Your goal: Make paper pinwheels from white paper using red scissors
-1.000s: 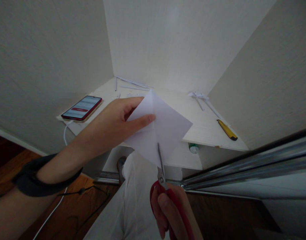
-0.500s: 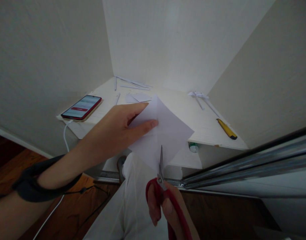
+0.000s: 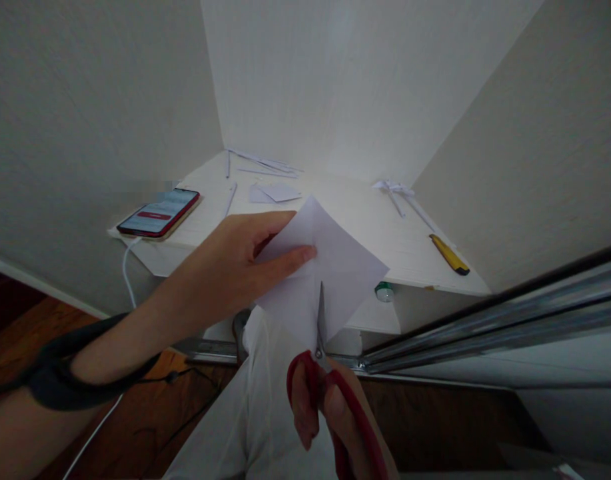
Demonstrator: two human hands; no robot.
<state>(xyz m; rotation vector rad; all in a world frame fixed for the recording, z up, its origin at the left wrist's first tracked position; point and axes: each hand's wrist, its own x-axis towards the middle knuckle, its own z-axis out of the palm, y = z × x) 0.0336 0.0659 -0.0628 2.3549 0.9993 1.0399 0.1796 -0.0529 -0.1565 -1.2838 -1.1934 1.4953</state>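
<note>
A square sheet of white paper (image 3: 342, 260) with crease lines is held corner-up above my lap. My left hand (image 3: 255, 257) pinches its left side, thumb on the face and the other fingers mostly hidden behind. Red-handled scissors (image 3: 321, 333) are in my right hand (image 3: 330, 407), with fingers through the loops. One blade lies over the front of the paper near the bottom corner, pointing up along the middle crease; the other blade seems to be behind the sheet.
On the white shelf (image 3: 335, 193) lie a phone (image 3: 160, 213) with a cable, thin paper strips (image 3: 265, 163), folded paper pieces (image 3: 275, 193), rolled paper sticks (image 3: 398, 203) and a yellow utility knife (image 3: 449, 255). A green-and-clear object (image 3: 384, 292) sits below. Metal rails (image 3: 485, 333) run at right.
The scissors have shifted slightly up and left against the paper, their front blade reaching a little higher along it. My left hand keeps its hold. The view has shifted slightly.
</note>
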